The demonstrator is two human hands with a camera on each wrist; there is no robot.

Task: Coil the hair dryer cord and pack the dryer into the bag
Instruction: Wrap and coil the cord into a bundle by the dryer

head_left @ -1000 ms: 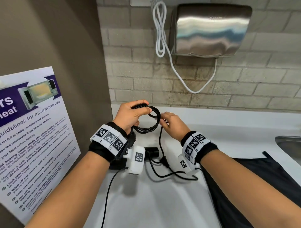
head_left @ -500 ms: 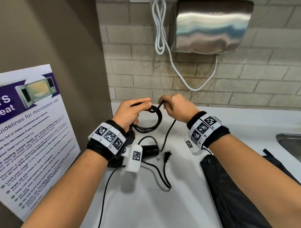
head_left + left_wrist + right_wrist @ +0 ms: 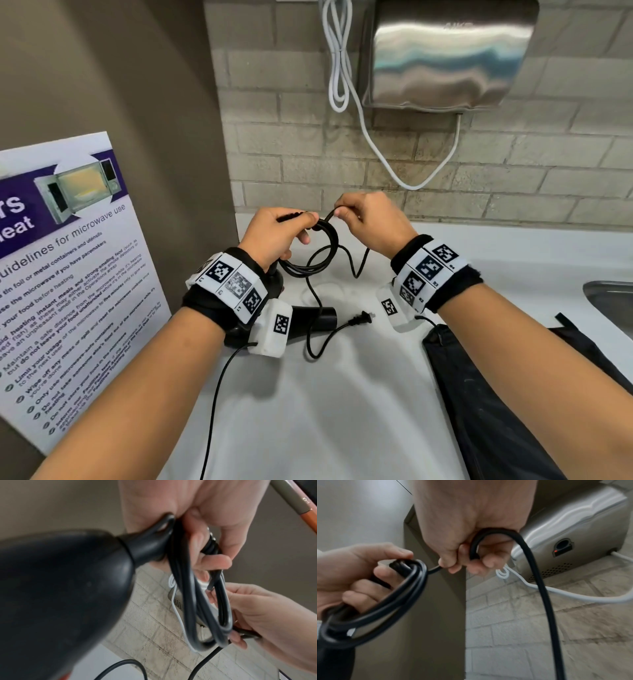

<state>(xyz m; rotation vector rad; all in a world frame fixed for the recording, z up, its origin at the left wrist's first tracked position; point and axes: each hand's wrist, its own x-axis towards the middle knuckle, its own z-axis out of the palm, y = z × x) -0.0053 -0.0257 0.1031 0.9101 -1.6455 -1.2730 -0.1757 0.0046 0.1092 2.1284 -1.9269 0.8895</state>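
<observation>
Gripping a bundle of black loops, left hand [image 3: 274, 236] raised above the white counter [image 3: 342, 411], thumb pressed over the top of the coiled cord [image 3: 318, 253] and fingers curled through its middle. Hanging under that same hand, the black hair dryer [image 3: 308, 320], handle end tucked against the palm and seen huge and blurred in the left wrist view, barrel lying low toward the counter behind the wrist camera. Pinching the free run of cord just beside the coil, right hand [image 3: 370, 222], thumb and forefinger closed on the strand, which bends in a tight arch through the fist in the right wrist view. Trailing down from that pinch, a slack length dipping toward the counter, curving back under the coil, then looping on the surface and ending at the plug [image 3: 359, 319], lying flat near the dryer's barrel. Touching the counter or hovering a little over it, possibly either for the dryer's barrel; hard to tell behind the wrist band. Resting on the counter by the right forearm, the black bag [image 3: 479, 411], flat and dark, well apart from the coil. Mounted on the brick wall behind, a steel hand dryer [image 3: 442, 54] with a white cable [image 3: 339, 68] looped beside it. Leaning at the left, a microwave poster [image 3: 68, 257]. Showing at the far right edge, the corner of a metal sink [image 3: 613, 298].
</observation>
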